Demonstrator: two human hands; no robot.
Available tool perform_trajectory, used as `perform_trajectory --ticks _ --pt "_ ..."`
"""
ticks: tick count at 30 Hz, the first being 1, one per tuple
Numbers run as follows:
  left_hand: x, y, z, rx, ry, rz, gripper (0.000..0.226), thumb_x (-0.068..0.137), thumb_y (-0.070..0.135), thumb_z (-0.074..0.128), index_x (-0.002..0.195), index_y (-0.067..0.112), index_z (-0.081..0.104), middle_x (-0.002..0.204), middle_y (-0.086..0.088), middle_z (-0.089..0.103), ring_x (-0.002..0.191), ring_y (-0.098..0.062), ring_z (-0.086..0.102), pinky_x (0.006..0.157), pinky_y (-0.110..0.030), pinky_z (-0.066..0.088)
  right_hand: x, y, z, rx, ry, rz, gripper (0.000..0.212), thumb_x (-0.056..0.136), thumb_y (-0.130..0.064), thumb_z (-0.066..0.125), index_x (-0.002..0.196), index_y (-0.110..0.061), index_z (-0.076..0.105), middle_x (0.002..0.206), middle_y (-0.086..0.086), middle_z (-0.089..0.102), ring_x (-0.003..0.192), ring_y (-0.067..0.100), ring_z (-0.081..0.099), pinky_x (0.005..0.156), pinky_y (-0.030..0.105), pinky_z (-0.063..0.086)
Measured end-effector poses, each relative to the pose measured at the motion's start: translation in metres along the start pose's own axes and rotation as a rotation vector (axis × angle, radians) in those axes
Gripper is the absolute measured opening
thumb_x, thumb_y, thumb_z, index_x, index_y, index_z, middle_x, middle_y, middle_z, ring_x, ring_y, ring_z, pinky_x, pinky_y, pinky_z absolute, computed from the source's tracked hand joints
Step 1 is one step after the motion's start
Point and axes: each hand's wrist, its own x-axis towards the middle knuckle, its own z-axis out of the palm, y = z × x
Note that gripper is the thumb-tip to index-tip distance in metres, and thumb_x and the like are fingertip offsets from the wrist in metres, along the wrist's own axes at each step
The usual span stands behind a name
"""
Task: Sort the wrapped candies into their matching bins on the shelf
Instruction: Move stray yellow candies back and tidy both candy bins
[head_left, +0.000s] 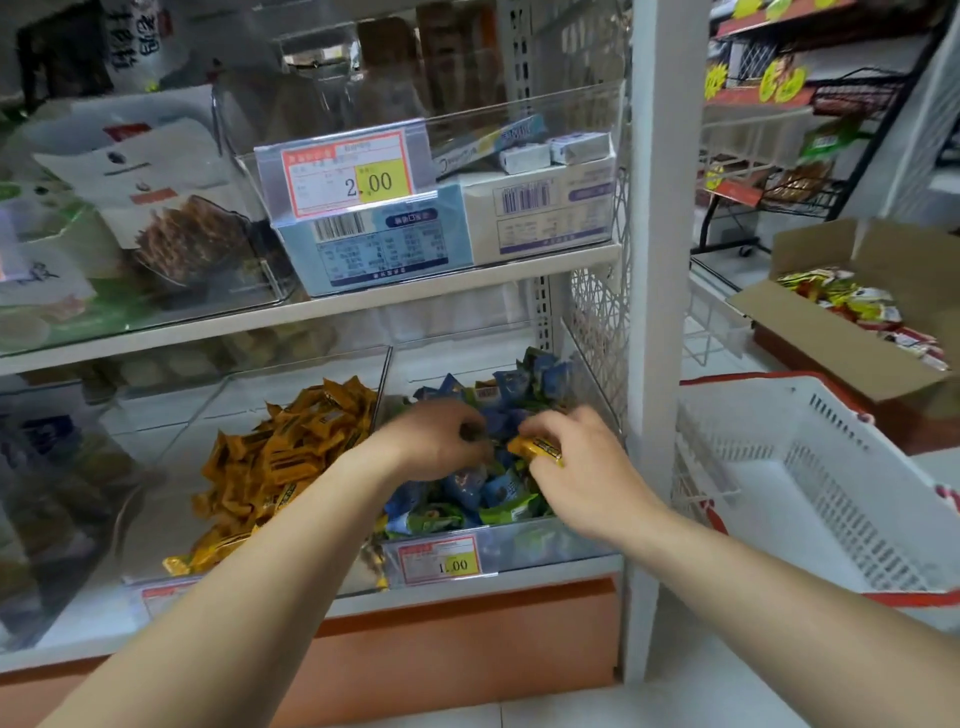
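Note:
On the lower shelf stand two clear bins side by side. The left bin holds a heap of yellow wrapped candies. The right bin holds blue and green wrapped candies. Both my hands are inside the right bin, over the blue and green pile. My right hand pinches one yellow candy between thumb and fingers. My left hand has its fingers curled down into the pile; something dark shows at its fingertips, and I cannot tell whether it holds a candy.
A white plastic basket with red trim stands to the right of the white shelf post. Behind it is an open cardboard box of snack packets. The upper shelf carries boxes and a 2.00 price tag.

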Motion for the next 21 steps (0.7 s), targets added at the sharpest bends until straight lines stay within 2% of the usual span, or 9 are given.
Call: perform_trajectory --ticks 2,3,6,8,10,12,14,17,21 --pt "0.011 0.008 -0.001 -0.057 0.127 0.012 0.034 0.094 0.041 0.062 0.123 0.025 0.066 0.12 0.006 0.065 0.103 -0.013 0.059 0.084 -0.029 0.047 -0.013 0.005 -0.01 -0.076 -0.04 -0.045 0.012 0.094 -0.026 0.056 0.102 -0.033 0.063 0.1 -0.016 0.039 0.087 -0.001 0.046 0.073 0.009 0.034" --pt "0.019 0.014 0.0 -0.1 0.18 0.032 0.032 0.094 0.04 0.062 0.123 0.027 0.066 0.12 0.008 0.065 0.103 -0.011 0.058 0.084 -0.025 0.044 -0.02 0.008 -0.017 -0.107 -0.041 -0.065 0.007 0.094 -0.028 0.059 0.093 -0.034 0.063 0.099 -0.017 0.041 0.088 -0.001 0.047 0.072 0.006 0.034" --pt "0.047 0.036 0.006 -0.2 0.194 0.11 0.018 0.093 0.035 0.064 0.11 0.032 0.069 0.111 0.009 0.066 0.099 -0.008 0.057 0.078 -0.021 0.041 -0.037 0.018 -0.037 -0.166 -0.001 -0.086 0.012 0.089 -0.03 0.07 0.081 -0.037 0.063 0.093 -0.018 0.054 0.085 0.0 0.052 0.072 0.003 0.032" --pt "0.068 0.049 0.016 -0.157 0.133 0.151 0.02 0.094 0.033 0.064 0.112 0.028 0.07 0.117 0.006 0.066 0.103 -0.01 0.057 0.082 -0.023 0.04 -0.048 0.027 -0.047 -0.137 0.054 -0.058 0.018 0.082 -0.026 0.077 0.076 -0.035 0.062 0.079 -0.019 0.058 0.076 -0.002 0.054 0.066 0.005 0.034" --pt "0.084 0.057 0.028 -0.119 0.053 0.152 0.029 0.094 0.036 0.065 0.119 0.023 0.069 0.125 0.002 0.064 0.109 -0.014 0.058 0.087 -0.026 0.042 -0.056 0.034 -0.05 -0.11 0.097 -0.023 0.019 0.08 -0.025 0.079 0.075 -0.031 0.062 0.07 -0.02 0.057 0.073 -0.008 0.054 0.061 0.007 0.035" --pt "0.096 0.06 0.037 -0.056 -0.03 0.144 0.038 0.093 0.041 0.064 0.126 0.022 0.064 0.129 -0.001 0.063 0.115 -0.02 0.059 0.095 -0.03 0.046 -0.061 0.04 -0.047 -0.133 0.13 -0.025 0.016 0.082 -0.026 0.076 0.079 -0.03 0.06 0.073 -0.02 0.057 0.074 -0.009 0.052 0.063 0.008 0.035" --pt "0.101 0.058 0.04 0.046 -0.111 0.141 0.041 0.093 0.049 0.06 0.128 0.028 0.059 0.128 0.0 0.063 0.114 -0.022 0.059 0.098 -0.036 0.048 -0.063 0.044 -0.042 -0.164 0.136 -0.05 0.017 0.086 -0.026 0.07 0.084 -0.033 0.056 0.081 -0.019 0.056 0.078 -0.005 0.049 0.069 0.006 0.035" --pt "0.107 0.054 0.046 0.172 -0.178 0.124 0.049 0.09 0.052 0.06 0.136 0.037 0.051 0.135 0.003 0.06 0.116 -0.024 0.058 0.095 -0.035 0.047 -0.062 0.046 -0.038 -0.165 0.134 -0.055 0.016 0.088 -0.026 0.066 0.087 -0.035 0.053 0.087 -0.018 0.055 0.081 0.0 0.049 0.07 0.008 0.034" --pt "0.114 0.059 0.055 0.285 -0.175 0.087 0.052 0.09 0.05 0.058 0.138 0.034 0.045 0.136 -0.004 0.058 0.112 -0.028 0.059 0.087 -0.037 0.049 -0.062 0.045 -0.036 -0.14 0.126 -0.052 0.018 0.088 -0.026 0.065 0.087 -0.036 0.051 0.088 -0.018 0.054 0.083 -0.008 0.049 0.067 0.007 0.033"
